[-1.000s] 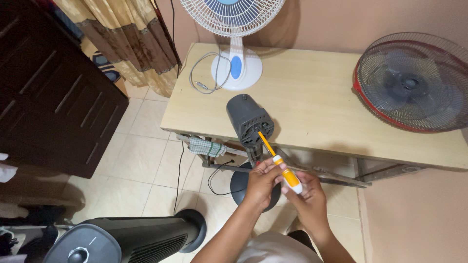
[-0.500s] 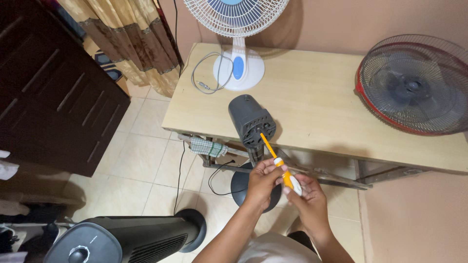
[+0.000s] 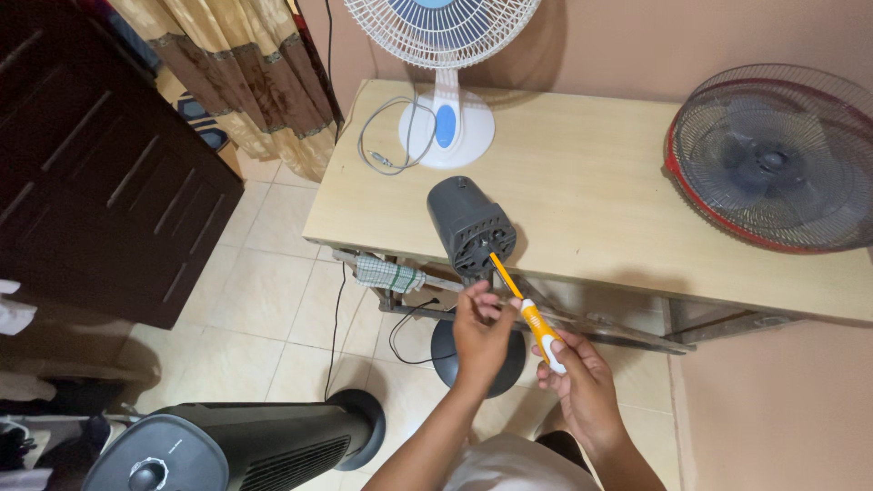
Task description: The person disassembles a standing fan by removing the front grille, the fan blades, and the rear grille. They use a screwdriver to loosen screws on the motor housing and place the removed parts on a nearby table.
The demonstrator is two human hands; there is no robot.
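Holding an orange-and-white plastic-handled screwdriver point(image 3: 532, 318), the right hand point(image 3: 582, 386) has its grip clamped on the white butt end, lower centre of frame. The left hand point(image 3: 482, 332) pinches closed on the handle's forward end, where the shaft begins. The orange shaft's tip sits at the back face of a dark grey cylindrical plastic motor housing point(image 3: 468, 223), which stands at the near edge of the pale wooden counter point(image 3: 591, 182), mid-frame.

Judgement: screwdriver light and stiff, smooth handle, best taken round the thick orange section. Housing looks rigid, moderately heavy, its vent slots brittle.

White desk fan point(image 3: 446, 100) upper centre; grey wire-caged fan head with red rim point(image 3: 773, 155) upper right; black tower fan point(image 3: 227, 445) on the floor, lower left.
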